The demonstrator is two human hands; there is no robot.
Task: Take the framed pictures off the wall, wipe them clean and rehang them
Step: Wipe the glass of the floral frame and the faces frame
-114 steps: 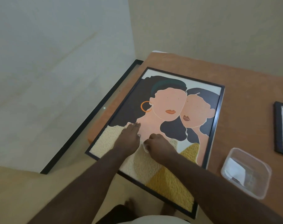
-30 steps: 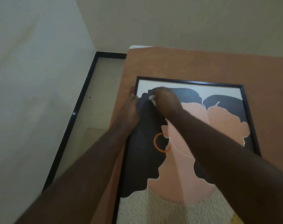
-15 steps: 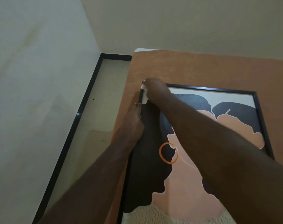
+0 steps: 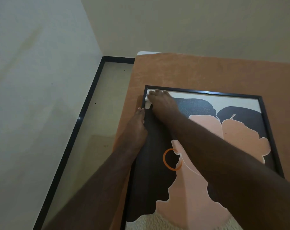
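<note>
Framed picture (image 4: 207, 146) lies flat on the orange tabletop (image 4: 190, 70). Right hand (image 4: 162, 103) presses a white cloth (image 4: 147, 103) (mostly hidden) into the far-left corner, fingers curled over it; left hand (image 4: 136, 128), fingers extended, steadies the frame's left edge.

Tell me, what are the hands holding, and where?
The right hand presses a white wipe under its fingers at the picture's top-left corner. The left hand rests on the frame's left edge.

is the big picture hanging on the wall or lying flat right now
Lying flat. The framed picture rests face up on the orange-brown table; the left hand rests on its left edge while the right hand presses a white cloth at its far-left corner.
</note>
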